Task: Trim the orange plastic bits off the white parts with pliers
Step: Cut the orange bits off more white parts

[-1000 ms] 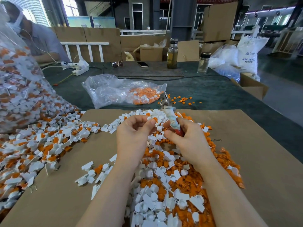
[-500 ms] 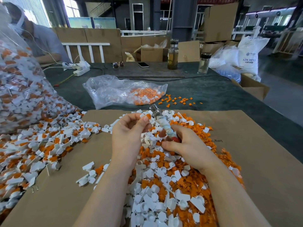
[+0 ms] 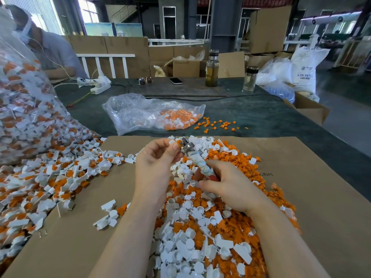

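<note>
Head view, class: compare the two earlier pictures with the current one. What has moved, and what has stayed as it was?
The pliers tilted left, their head swinging from upright toward the left hand, which now pinches a white part at the pliers' head. The right hand dropped lower toward the pile, still gripping the handles. The bag, the bottles and the cardboard stayed put.

Brown cardboard sheet (image 3: 301,197): on dark green table (image 3: 261,117), nearest the wearer. On the sheet, centre: heap of white and orange plastic parts (image 3: 200,227); a second spread of untrimmed white-and-orange parts (image 3: 40,187) at left. Behind the sheet: clear plastic bag (image 3: 140,113) (loose orange plastic bits (image 3: 216,124) just right of it). Far table edge: two glass bottles (image 3: 211,69), black phone (image 3: 175,80) left of them.
</note>
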The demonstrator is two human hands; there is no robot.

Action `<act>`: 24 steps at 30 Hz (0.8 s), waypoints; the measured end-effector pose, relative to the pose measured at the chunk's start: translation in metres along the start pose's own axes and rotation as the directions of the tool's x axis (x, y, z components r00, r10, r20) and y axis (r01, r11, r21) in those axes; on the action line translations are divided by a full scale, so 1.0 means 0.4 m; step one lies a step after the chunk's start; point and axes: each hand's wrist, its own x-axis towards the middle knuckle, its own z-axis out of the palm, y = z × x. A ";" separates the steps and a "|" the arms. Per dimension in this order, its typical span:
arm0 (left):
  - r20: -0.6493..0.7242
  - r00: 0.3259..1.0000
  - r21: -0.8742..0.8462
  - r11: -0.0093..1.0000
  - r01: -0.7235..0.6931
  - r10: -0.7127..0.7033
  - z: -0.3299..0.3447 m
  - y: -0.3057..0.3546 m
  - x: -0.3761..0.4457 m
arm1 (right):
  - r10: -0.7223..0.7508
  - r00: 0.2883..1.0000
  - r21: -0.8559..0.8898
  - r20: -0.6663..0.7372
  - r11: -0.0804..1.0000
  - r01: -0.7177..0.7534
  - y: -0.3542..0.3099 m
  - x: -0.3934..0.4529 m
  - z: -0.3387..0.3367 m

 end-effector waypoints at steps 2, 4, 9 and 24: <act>0.000 1.000 -0.020 1.000 0.005 -0.005 0.001 -0.001 0.001 | -0.013 1.000 -0.011 -0.006 1.000 0.013 -0.002 0.000 0.005; 0.002 1.000 -0.038 0.999 0.009 -0.009 0.002 -0.001 0.002 | -0.005 1.000 -0.001 -0.014 1.000 0.005 -0.002 0.001 0.010; 0.002 1.000 -0.075 0.997 0.025 -0.025 -0.002 -0.002 0.004 | -0.006 1.000 0.014 -0.028 1.000 0.006 -0.003 0.005 0.022; -0.193 0.841 -0.366 0.833 0.416 -0.505 -0.054 0.012 0.036 | 0.009 0.971 -0.204 -0.238 0.977 -0.060 0.016 0.014 0.029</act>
